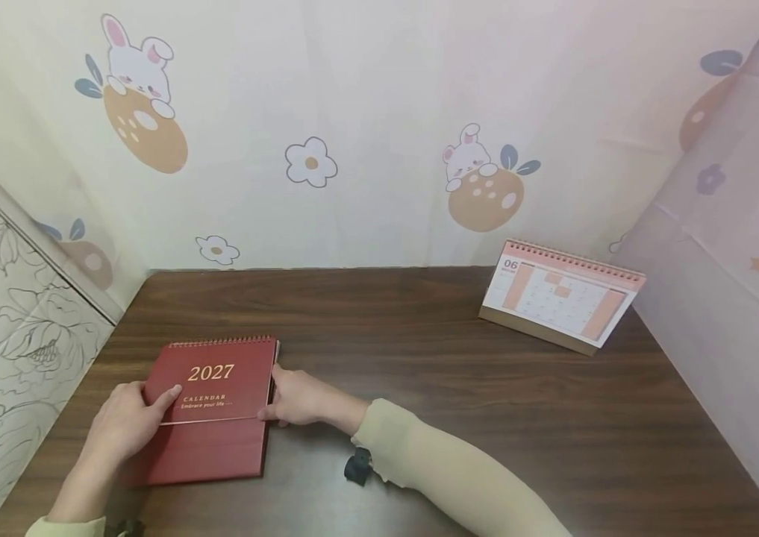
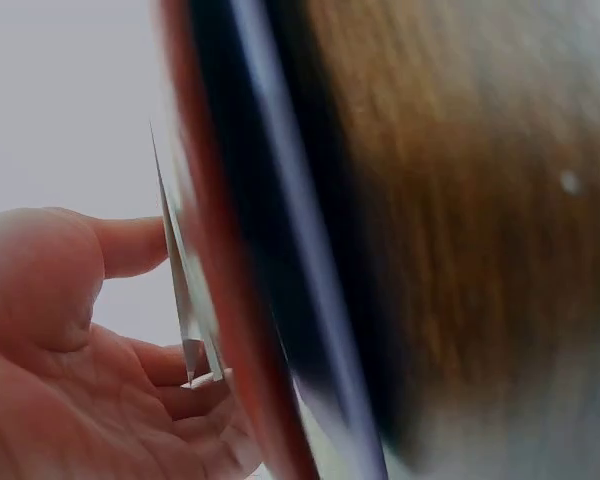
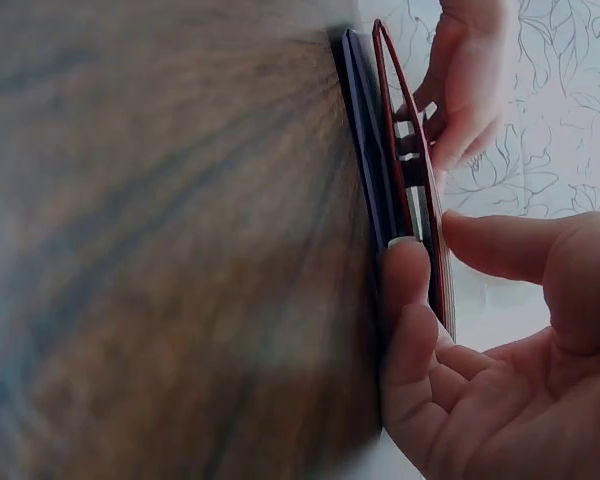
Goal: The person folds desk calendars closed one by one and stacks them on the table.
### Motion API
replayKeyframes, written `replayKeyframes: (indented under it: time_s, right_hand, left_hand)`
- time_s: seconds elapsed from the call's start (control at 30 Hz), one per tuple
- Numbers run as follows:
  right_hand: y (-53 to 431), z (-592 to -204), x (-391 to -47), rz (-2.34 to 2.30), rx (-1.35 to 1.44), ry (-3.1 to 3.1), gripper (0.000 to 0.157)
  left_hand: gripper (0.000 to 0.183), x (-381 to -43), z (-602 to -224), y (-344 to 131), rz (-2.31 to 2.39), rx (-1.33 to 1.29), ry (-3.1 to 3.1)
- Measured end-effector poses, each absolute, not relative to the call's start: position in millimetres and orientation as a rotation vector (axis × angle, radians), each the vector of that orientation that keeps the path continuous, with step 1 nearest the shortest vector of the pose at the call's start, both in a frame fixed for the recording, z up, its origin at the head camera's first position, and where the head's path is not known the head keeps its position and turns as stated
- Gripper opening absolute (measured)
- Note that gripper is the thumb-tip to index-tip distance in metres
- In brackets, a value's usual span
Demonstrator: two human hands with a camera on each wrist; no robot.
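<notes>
A dark red 2027 desk calendar (image 1: pixel 211 451) with a gold spiral along its far edge lies folded low at the left of the table. My left hand (image 1: pixel 125 418) grips its left edge, thumb across the cover and the fingers mostly hidden from the head view. At the opposite edge my right hand (image 1: pixel 298 395) pinches the calendar. The right wrist view has the right thumb (image 3: pixel 500 245) against the cover and fingers under the stacked layers, with narrow gaps between red and dark boards. In the left wrist view, the calendar's red edge (image 2: pixel 225 230) is blurred.
A pink and white desk calendar (image 1: pixel 557 294) showing 06 stands tilted at the back right of the brown wooden table (image 1: pixel 379 321). Behind hangs a cloth (image 1: pixel 379 209) printed with rabbits and flowers. A flower-line panel (image 1: pixel 16 358) borders the left side.
</notes>
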State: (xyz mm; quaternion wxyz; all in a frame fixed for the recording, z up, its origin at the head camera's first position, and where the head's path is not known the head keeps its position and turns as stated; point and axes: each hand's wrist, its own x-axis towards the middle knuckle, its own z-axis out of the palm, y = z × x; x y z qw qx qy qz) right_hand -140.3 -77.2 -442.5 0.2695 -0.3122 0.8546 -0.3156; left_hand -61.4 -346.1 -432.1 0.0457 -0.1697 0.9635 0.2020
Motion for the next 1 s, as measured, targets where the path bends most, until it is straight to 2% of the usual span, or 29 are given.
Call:
replayKeyframes:
  time_s: [0.13, 0.23, 0.37, 0.6, 1.0]
  right_hand:
    - [-73.0, -444.0, -145.3, -0.870, -0.850, 2.277, 0.081]
    - [-66.4, -444.0, -150.4, -0.894, -0.875, 2.273, 0.078]
    - [-54.5, -440.9, -156.8, -0.948, -0.891, 2.280, 0.067]
    - [-26.3, -431.1, -165.8, -1.070, -0.856, 2.241, 0.034]
    - [35.2, -429.8, -181.9, -1.149, -0.758, 2.297, 0.025]
  left_hand:
    - [0.082, -62.2, -432.7, -342.0, 0.642, -0.518, 2.983]
    - [0.077, -64.5, -430.0, -337.7, 0.654, -0.481, 3.070]
    - [0.062, -69.2, -421.2, -327.4, 0.673, -0.366, 3.188]
    - [0.045, -87.2, -398.6, -289.8, 0.734, -0.063, 3.239]
    - [0.031, -132.6, -383.9, -219.1, 0.834, 0.191, 3.032]
